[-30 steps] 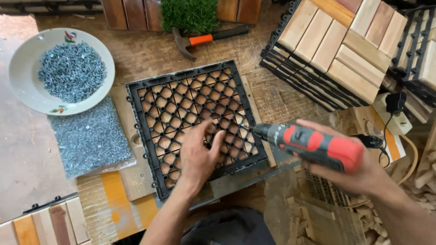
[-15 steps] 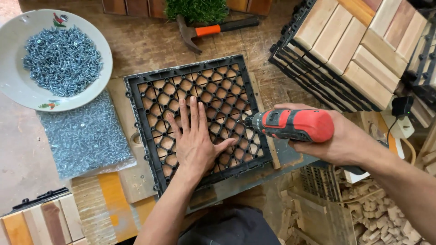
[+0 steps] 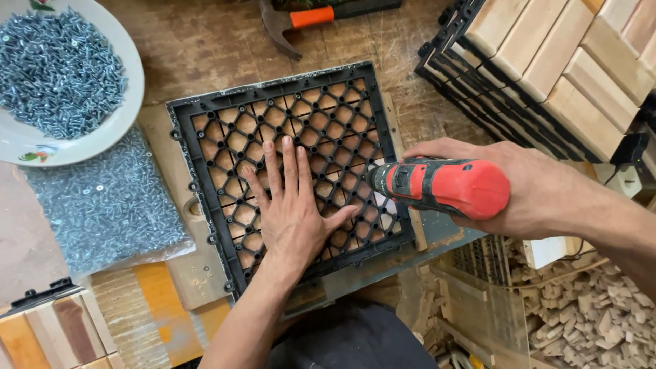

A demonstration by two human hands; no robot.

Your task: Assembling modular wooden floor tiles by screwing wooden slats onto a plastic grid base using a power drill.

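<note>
Drill tip hidden behind right hand (image 3: pixel 540 188), grip clamped on red drill (image 3: pixel 437 186); left hand (image 3: pixel 294 208) flat, fingers apart, on black grid tile (image 3: pixel 225 123) mid-desk; hammer (image 3: pixel 321 15) cut off at far edge.

Both forearms bare to the frame edge, left hand (image 3: pixel 292 217) and right hand (image 3: pixel 540 188) ungloved, no rings or watch (dark garment below).

black lattice grid (image 3: pixel 287 116), red drill (image 3: pixel 444 186)
</note>
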